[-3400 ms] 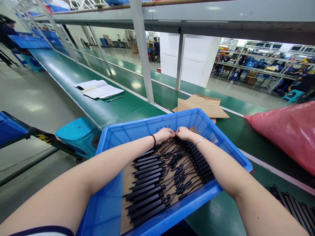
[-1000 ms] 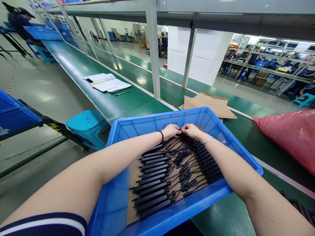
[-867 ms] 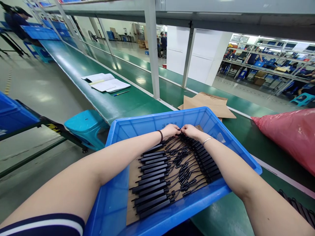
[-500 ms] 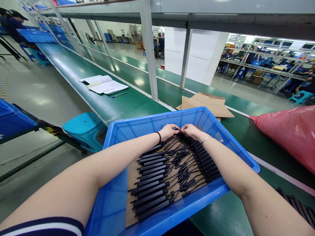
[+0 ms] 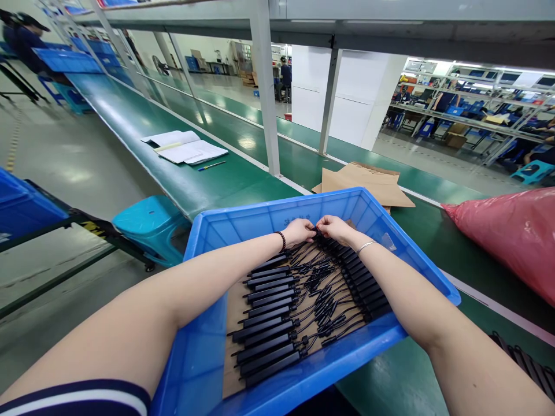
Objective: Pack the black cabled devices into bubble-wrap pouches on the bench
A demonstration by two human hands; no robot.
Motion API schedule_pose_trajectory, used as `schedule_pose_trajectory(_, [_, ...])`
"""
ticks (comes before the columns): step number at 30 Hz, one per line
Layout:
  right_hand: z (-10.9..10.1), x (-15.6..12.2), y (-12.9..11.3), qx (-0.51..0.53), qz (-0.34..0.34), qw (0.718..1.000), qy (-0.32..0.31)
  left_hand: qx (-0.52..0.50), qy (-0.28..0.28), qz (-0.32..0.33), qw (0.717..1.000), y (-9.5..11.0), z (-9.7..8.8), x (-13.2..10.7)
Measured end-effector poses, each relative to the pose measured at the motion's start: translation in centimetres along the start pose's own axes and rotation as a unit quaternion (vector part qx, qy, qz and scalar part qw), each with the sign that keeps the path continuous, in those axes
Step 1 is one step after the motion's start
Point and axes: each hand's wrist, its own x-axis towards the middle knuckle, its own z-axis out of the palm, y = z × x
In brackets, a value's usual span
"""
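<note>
On my feed, the left row of black units (image 5: 271, 323) lies in the blue bin (image 5: 243, 226), leads (image 5: 323, 304) inward, probably so both rows share the middle. My left hand (image 5: 299, 232) and right hand (image 5: 335, 230) pinch a small black part (image 5: 314, 230), seemingly steadying it, beyond the right row (image 5: 363, 282).

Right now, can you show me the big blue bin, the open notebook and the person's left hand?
Blue bin (image 5: 243, 228): head view, inside of its far wall.
Open notebook (image 5: 191, 152): head view, on its right-hand page.
Left hand (image 5: 298, 233): head view, back of the hand.
</note>
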Motion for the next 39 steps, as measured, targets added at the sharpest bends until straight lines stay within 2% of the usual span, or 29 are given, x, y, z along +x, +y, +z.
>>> schedule_pose_trajectory(13, [-0.1, 0.9, 1.2, -0.151, -0.043, 0.987, 0.030, -0.008, 0.023, -0.017, 1.000, 0.4, 0.1, -0.2])
schedule_pose_trajectory(21, [0.6, 0.7, 0.6, -0.262, -0.002, 0.965, 0.015, -0.024, -0.016, -0.019, 0.999, 1.3, 0.2, -1.0])
schedule_pose_trajectory(27, [0.1, 0.7, 0.8, -0.252, 0.015, 0.968, 0.000, -0.035, -0.010, -0.011, 0.999, 1.1, 0.0, -0.9])
schedule_pose_trajectory(34, [-1.4, 1.2, 0.8, -0.217, 0.015, 0.974, 0.067, -0.049, 0.010, -0.003, 0.999, 0.8, -0.3, -0.1])
schedule_pose_trajectory(39, [-1.9, 1.0, 0.4, -0.181, 0.010, 0.979, 0.091, -0.035, 0.019, -0.013, 0.999, 0.3, -0.5, 0.4])
